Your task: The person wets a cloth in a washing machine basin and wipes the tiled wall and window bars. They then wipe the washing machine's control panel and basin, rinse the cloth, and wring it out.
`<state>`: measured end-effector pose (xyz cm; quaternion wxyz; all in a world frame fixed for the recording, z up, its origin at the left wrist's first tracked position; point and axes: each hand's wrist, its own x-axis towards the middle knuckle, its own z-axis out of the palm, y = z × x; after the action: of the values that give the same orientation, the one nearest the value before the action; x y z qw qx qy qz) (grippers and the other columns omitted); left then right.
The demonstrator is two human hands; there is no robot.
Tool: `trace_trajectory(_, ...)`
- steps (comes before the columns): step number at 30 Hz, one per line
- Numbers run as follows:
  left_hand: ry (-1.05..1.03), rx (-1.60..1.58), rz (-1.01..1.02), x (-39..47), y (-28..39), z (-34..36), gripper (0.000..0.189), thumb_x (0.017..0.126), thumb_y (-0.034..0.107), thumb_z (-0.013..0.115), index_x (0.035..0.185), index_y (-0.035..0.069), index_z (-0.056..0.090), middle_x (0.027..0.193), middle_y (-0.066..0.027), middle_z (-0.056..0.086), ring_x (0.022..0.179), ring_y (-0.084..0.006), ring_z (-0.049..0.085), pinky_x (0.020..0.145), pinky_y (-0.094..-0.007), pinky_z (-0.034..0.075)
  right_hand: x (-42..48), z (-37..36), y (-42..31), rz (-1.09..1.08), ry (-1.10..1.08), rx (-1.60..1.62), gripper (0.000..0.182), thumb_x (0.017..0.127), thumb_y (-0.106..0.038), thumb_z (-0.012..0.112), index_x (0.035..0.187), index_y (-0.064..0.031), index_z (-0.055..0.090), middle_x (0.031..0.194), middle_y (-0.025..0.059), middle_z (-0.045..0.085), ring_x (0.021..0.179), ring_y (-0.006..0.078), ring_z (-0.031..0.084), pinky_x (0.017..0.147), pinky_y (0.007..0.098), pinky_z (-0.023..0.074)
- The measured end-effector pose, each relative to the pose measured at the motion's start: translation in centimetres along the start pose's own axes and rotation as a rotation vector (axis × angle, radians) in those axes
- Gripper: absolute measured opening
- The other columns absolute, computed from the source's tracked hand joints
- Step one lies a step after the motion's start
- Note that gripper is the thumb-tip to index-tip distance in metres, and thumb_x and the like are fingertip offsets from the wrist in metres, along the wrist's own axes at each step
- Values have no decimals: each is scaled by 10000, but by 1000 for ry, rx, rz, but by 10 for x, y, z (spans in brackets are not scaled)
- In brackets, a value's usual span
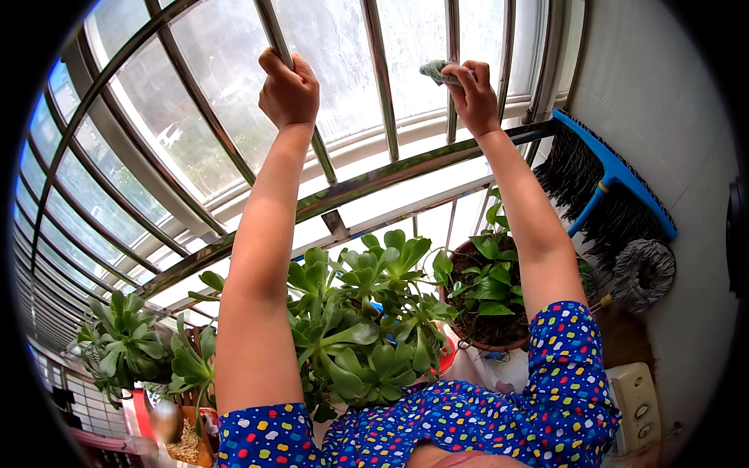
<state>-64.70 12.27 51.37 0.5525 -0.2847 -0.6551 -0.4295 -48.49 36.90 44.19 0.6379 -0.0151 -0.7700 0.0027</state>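
Observation:
My left hand (289,88) is wrapped around an upright metal bar (272,26) of the window guard, at the upper middle of the view. To its right, my right hand (477,96) pinches a grey-green cloth (437,71) between thumb and fingers. The cloth's folded end sticks out to the left, close to another upright bar (452,120); whether it touches that bar I cannot tell. Behind the bars are window panes (327,64) with whitish streaks. A thick horizontal metal rail (374,182) runs below both hands.
Succulents (357,327) crowd the space under my forearms, with another succulent (120,339) at left. A potted leafy plant (488,286) stands below my right arm. A blue broom (611,169) with black bristles and a grey mop head (643,275) lean by the tiled wall (702,245).

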Motion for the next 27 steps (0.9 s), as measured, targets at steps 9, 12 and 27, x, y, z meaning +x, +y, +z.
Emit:
trace_trajectory(9, -17, -43, -11, 2, -1, -6, 263, 924, 184, 517, 1099, 79, 351, 645, -140, 641, 599, -404, 642, 532, -483, 513, 92, -25, 10, -177, -3, -66, 245, 885, -158, 658, 1095, -267, 592, 1044, 44, 487, 828, 258, 658, 670, 379, 600)
trace_trajectory(12, -11, -24, -6, 3, -6, -10, 262, 923, 180, 520, 1097, 77, 355, 643, -137, 639, 601, -403, 642, 536, -481, 514, 157, -24, -4, -167, 98, -142, 221, 903, -211, 655, 1118, -207, 604, 1058, 57, 516, 871, 264, 628, 695, 371, 554)
trace_trajectory(27, -5, -57, -7, 1, -1, -7, 284, 915, 177, 539, 1114, 79, 361, 631, -130, 631, 590, -386, 641, 510, -468, 501, -3, -8, -5, -87, -66, -130, 286, 849, -120, 677, 1075, -218, 530, 1039, 74, 463, 825, 295, 642, 631, 395, 573)
